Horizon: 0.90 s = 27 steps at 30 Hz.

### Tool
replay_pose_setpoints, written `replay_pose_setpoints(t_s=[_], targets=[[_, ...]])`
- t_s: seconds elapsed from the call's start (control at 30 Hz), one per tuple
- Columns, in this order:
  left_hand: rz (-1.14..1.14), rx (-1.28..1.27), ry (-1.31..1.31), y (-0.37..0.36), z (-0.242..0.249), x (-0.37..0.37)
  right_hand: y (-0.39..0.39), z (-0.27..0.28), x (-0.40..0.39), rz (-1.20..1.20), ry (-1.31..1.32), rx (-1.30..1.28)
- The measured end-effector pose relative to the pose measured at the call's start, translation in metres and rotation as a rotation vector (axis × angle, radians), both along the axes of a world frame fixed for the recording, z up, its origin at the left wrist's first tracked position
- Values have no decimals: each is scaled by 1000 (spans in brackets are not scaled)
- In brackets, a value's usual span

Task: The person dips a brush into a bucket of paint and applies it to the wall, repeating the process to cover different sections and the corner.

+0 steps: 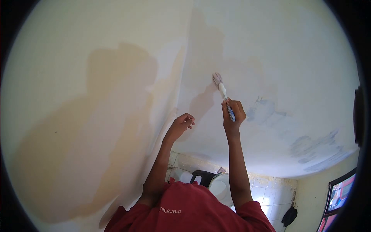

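My right hand [234, 112] is closed around the patterned handle of a paintbrush [223, 91]. The brush points up and away, its bristles meeting the pale wall [247, 46] near the corner. My left hand [184, 121] hangs in front of the same wall, lower and left of the brush. Its fingers are loosely curled and a little apart, and I see nothing in them.
Another wall [77, 77], yellowish and shadowed, rises close on the left. Below are a white bucket [221, 188], a black object [203, 177], probably a stool, and a tiled floor [266, 195]. Grey patches [309, 149] mark the wall at right. A framed window [341, 197] stands lower right.
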<state>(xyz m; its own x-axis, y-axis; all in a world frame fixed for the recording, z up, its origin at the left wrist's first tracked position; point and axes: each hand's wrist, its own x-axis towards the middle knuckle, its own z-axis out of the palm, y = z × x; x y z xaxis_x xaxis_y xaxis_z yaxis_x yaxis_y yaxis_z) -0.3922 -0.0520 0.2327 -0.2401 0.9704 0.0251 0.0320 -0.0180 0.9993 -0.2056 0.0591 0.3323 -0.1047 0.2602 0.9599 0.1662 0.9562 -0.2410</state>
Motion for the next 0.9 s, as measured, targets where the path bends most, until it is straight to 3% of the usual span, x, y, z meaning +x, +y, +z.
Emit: replay_pose_setpoints(t_s=[0.07,0.33,0.43,0.63,0.73,0.9], targets=[[-11,-13,18,-1,1,-5,-5,-3,11,-26,-54,-124],[-13,-13,10,1,-5,-3,15,91,-4,10,-164,246],[-14,-6,-15,1,-10,-3,7,78,-7,44,24,233],[-13,-15,-42,0,-3,-2,5,-2,19,-19,1,-49],[-22,-23,-32,1,-4,-2,-8,-10,24,-23,-24,-170],[-46,-28,-17,1,-8,0,3,72,2,35,-119,-43]])
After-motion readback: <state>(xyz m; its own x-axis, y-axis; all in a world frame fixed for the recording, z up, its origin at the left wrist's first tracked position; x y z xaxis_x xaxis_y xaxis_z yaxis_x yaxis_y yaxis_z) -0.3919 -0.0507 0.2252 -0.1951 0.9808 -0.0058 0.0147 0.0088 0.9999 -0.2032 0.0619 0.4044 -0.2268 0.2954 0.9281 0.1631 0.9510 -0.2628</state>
